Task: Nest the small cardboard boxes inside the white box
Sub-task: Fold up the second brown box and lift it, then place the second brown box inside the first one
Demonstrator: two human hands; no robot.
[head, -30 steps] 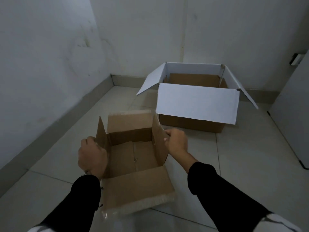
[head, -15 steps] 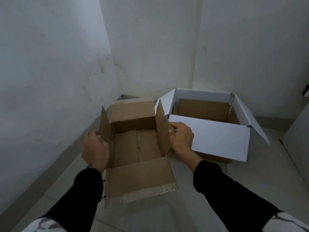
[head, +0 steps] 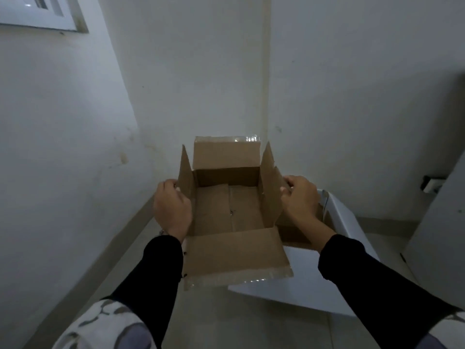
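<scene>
- Dim, cool, greyish light over the whole room.
- Window frame at upper left is the brightest patch.
- Glare glints on tape along the cardboard box flaps.
- Soft overall; wall lines bow toward the edges.
- Box interior sits in shadow.

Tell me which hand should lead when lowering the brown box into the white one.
Right, probably. The right hand grips the brown box flap directly above the white box, which shows only on that side. The left hand holds the opposite flap, away from it, and can follow.
</scene>
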